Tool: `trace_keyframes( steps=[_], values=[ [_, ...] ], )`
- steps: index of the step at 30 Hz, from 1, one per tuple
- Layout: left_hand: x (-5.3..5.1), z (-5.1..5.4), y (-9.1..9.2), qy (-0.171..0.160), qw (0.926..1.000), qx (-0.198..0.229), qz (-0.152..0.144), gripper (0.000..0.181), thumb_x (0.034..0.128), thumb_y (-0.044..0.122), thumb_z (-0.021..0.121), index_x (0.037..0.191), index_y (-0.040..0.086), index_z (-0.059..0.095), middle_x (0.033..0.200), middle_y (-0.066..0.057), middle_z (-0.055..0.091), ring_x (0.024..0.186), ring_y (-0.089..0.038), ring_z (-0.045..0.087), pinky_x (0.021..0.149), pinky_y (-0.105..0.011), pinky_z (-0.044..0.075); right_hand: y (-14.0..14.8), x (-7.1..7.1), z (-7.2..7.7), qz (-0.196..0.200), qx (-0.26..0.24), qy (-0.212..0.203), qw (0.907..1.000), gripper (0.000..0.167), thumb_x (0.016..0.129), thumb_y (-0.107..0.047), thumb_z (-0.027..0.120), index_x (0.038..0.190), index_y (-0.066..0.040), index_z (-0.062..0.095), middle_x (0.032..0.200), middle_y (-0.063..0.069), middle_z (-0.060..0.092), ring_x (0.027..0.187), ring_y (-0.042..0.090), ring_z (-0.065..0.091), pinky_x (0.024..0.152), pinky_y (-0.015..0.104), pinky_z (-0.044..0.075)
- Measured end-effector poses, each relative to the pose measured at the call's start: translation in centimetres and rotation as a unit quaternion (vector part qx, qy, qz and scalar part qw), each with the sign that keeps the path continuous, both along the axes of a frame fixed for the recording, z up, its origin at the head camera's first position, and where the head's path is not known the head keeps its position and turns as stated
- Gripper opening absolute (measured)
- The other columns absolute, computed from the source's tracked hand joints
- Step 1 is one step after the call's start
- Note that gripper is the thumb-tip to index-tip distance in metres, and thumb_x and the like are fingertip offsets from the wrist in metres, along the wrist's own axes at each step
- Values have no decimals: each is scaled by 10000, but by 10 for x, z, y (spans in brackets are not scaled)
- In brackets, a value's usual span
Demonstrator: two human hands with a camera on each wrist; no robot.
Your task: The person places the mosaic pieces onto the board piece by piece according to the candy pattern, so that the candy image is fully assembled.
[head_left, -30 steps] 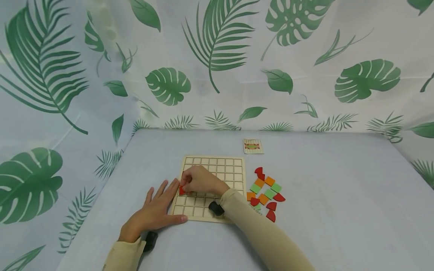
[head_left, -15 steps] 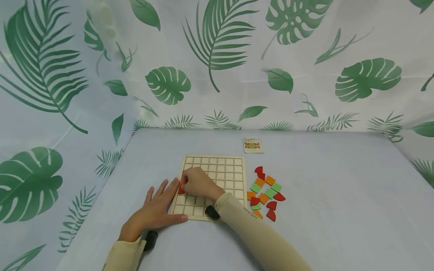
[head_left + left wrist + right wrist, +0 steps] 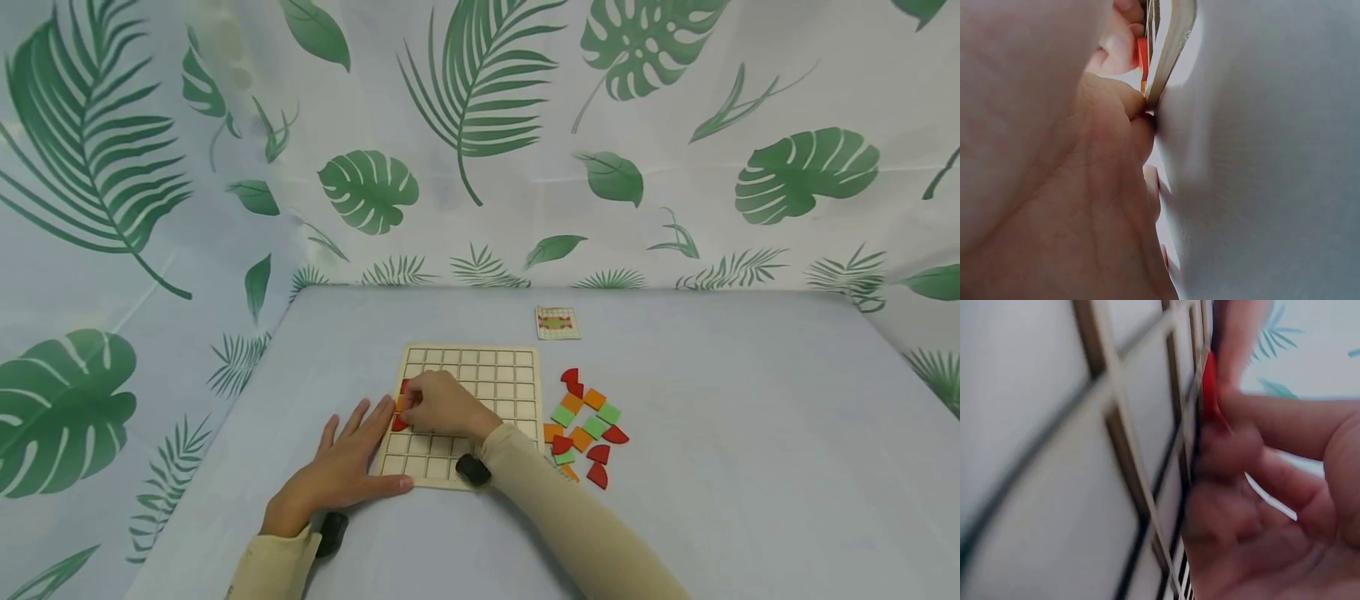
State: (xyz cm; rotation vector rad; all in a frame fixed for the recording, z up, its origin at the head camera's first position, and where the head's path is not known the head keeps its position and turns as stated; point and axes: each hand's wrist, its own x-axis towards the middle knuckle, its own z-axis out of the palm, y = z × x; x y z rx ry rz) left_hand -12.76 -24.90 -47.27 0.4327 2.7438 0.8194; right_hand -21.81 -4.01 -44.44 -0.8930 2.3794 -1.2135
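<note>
My left hand (image 3: 347,462) lies with fingers spread and straight, its fingertips at the left edge of a wooden grid board (image 3: 491,375) and its thumb by the front edge. Over the board's left column, my right hand (image 3: 444,404) has curled fingers and pinches a red quarter-circle tile (image 3: 400,423); the same red tile (image 3: 1210,387) shows against thumb and fingertip in the right wrist view. Just above it, an orange tile (image 3: 400,404) and another red tile (image 3: 405,386) sit in the column, partly hidden by the fingers.
Loose orange, green and red tiles (image 3: 582,438) lie in a cluster right of the board, some overlapping. A small pattern card (image 3: 557,322) lies behind the board. Leaf-printed cloth (image 3: 480,167) hangs behind the table and along its left side.
My right hand has shifted slightly at the left column, so the orange tile and upper red tile now show beside its fingers. My left hand stays put.
</note>
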Motion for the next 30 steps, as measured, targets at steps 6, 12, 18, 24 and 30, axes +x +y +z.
trace_keyframes(
  steps=[6,12,18,24,30],
  values=[
    [3,13,0,-93,9999,82,-43,1205,871,644,809,1712,40,191,1778,-150,155,1630,-421,7,1215,-703,-104,8,0,2,250,-184,-436,9986,135,882,58,714,946,-52,757,761,-38,640,694,84,556,658,218,469],
    [3,15,1,-139,9999,-7,-60,1203,882,670,783,1714,46,180,1779,-144,152,1632,-415,10,1220,-697,-91,2,2,1,233,32,133,9996,160,831,97,721,929,-28,729,743,-27,617,684,78,536,656,215,460],
    [2,11,3,-61,9999,75,-71,1216,869,697,776,1711,40,195,1774,-157,166,1628,-427,20,1213,-707,-90,5,4,5,223,121,152,9996,163,848,86,733,959,-30,710,749,-32,603,683,82,527,656,222,447],
    [2,10,4,-84,9999,18,-97,1220,870,687,781,1707,27,188,1769,-181,166,1624,-443,18,1208,-720,-96,25,5,9,150,-75,-126,9998,113,953,-25,689,1056,-57,724,855,-39,665,743,96,580,695,249,495],
    [4,17,4,-207,9998,-14,-63,1194,891,630,798,1715,43,165,1775,-169,145,1621,-457,2,1203,-726,-101,58,12,26,85,-213,-134,9996,172,1041,-150,660,1166,-45,714,941,-21,693,800,161,676,729,292,553]
  ],
)
